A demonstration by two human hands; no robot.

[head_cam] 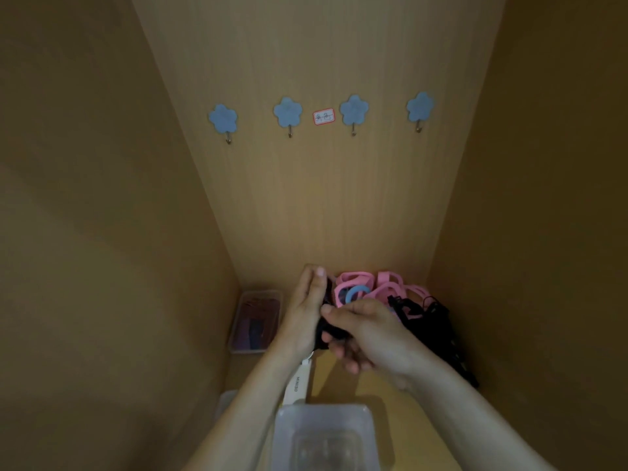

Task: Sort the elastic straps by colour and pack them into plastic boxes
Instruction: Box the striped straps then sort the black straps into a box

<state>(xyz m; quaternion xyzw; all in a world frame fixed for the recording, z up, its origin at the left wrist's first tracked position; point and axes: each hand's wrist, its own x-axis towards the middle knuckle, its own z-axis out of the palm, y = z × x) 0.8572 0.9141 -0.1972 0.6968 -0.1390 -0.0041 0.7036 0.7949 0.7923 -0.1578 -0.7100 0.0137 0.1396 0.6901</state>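
the right hand (367,331) had its thumb and curled fingers (343,351) pinched round a black strap (323,331), which was bunched up dark between the two palms. the left hand (306,307) stood edge-on against the other side of that same strap, its fingers nearly straight and pointing toward the back panel; whether its thumb closed on the strap could not be told. the two hands touched over the strap, held just above the cabinet floor (343,382). right behind the hands, against the back panel, lay a heap of pink straps (385,283) with a blue strap loop (356,291) resting among them. to the right of that heap, along the right wall, trailed a tangle of black straps (436,329). in the left back corner sat a clear plastic box (256,295) with dark purple and reddish straps inside, well apart from the pink heap. nearest the camera, between the forearms, stood an open plastic box (368,426), translucent; what it held was too blurred to tell. a white strip printed "miniso" (299,382) lay under the left wrist, between the hands and the open box. high on the back panel hung four blue flower hooks (288,112) in a row, with a small red-bordered label (323,117) between the middle two.
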